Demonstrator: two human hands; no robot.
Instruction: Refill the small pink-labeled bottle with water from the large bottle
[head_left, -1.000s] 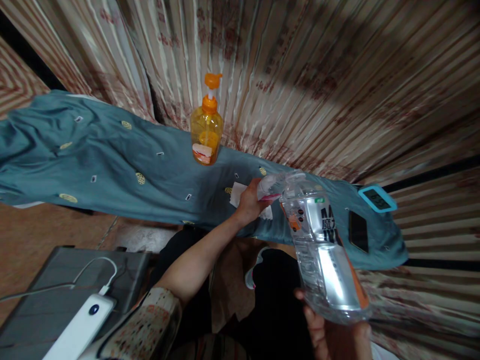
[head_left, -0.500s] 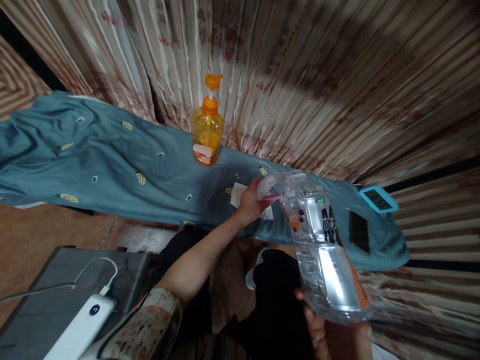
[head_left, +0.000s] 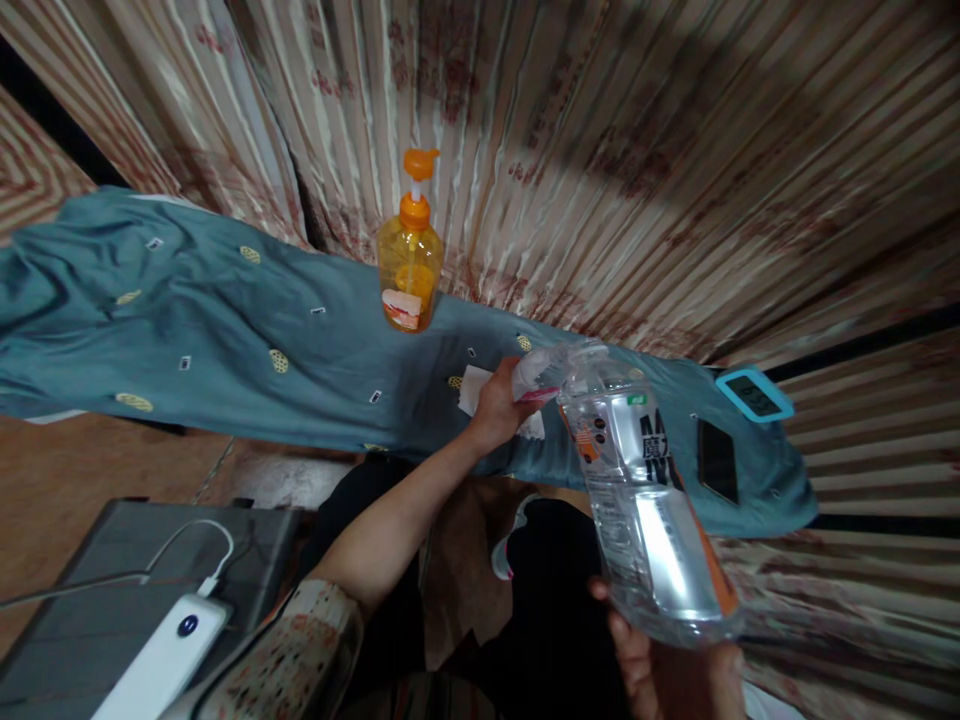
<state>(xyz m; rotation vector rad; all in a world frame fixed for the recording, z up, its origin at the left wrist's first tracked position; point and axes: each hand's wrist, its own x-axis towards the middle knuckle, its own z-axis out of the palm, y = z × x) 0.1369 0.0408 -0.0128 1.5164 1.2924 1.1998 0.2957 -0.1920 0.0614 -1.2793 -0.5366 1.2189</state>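
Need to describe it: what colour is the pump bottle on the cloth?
Orange: the pump bottle is translucent orange, seen in the head view.

Looks like a home room; patterned curtains (head_left: pixel 600 130) hang full-width behind a low surface draped in teal cloth (head_left: pixel 225 330); soap pump bottle (head_left: pixel 409 265) at its back edge; phone (head_left: pixel 716 460) and small clock (head_left: pixel 754 395) near its right end; power bank (head_left: pixel 161 665) charging on a case (head_left: pixel 90 600) on the floor.

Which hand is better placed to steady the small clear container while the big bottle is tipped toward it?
Probably the left hand: it already grips the small clear container on the teal cloth. The right hand is busy holding the base of the large water bottle.
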